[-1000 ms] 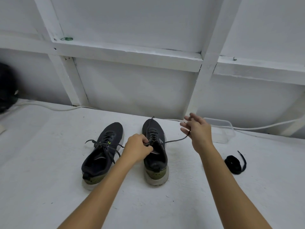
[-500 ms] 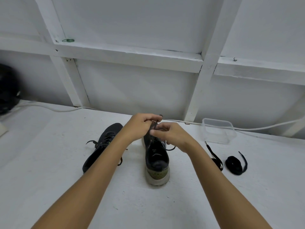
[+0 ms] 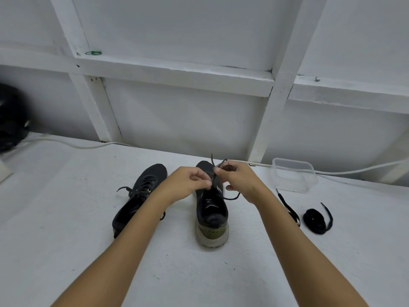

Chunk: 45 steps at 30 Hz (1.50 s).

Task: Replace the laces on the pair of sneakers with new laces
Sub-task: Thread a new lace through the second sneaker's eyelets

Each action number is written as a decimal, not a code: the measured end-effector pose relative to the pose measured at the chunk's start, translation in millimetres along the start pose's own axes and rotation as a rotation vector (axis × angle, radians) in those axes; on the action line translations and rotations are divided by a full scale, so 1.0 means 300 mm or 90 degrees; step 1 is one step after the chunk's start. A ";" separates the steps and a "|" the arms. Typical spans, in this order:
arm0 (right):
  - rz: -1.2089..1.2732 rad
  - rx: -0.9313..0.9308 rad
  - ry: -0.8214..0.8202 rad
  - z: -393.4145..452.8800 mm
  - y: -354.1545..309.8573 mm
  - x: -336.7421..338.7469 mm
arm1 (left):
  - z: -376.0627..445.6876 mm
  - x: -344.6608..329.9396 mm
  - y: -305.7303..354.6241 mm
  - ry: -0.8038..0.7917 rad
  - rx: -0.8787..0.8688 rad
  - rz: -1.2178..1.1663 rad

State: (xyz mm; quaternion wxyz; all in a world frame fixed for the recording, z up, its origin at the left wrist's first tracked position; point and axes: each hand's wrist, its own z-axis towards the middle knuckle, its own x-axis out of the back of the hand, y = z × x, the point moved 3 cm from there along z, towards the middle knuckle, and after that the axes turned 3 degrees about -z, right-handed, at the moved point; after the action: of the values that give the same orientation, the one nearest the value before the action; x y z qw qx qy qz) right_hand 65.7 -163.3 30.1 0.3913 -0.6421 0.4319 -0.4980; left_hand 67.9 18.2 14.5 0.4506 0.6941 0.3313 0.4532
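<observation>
Two dark sneakers with olive heels stand on the white floor, toes pointing away from me. The left sneaker point(image 3: 137, 198) is laced and partly hidden by my left forearm. Over the right sneaker point(image 3: 211, 211), my left hand point(image 3: 188, 182) pinches its dark lace point(image 3: 231, 197) at the eyelets. My right hand point(image 3: 241, 180) pinches the same lace a little higher, its free end sticking up past my fingers and a loop hanging to the shoe's right. A coiled black lace point(image 3: 315, 220) and a loose black lace point(image 3: 287, 207) lie on the floor at the right.
A clear plastic container point(image 3: 292, 178) sits by the wall at the back right. A white cable point(image 3: 73, 144) runs along the foot of the white framed wall. A black object point(image 3: 11, 116) is at the far left edge.
One second ago my right hand held the lace stretched out to the right. Both hands have since come together over the right sneaker's eyelets, and the loose lace on the right came into sight.
</observation>
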 end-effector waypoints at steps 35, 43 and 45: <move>-0.330 -0.211 0.056 -0.020 0.212 0.098 | -0.016 0.209 -0.069 0.189 0.135 0.665; -0.284 0.039 -0.055 0.032 0.148 0.007 | 0.004 -0.028 -0.040 0.019 -0.098 0.333; -0.308 0.044 -0.051 0.033 0.142 -0.001 | 0.007 -0.035 -0.055 0.052 -0.086 0.301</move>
State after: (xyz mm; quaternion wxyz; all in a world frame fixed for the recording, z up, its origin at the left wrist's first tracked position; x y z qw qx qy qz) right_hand 68.4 -175.9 -11.7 0.2992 -0.7323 0.2325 -0.5659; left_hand 65.1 14.6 -4.6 0.3639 0.7017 0.1465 0.5947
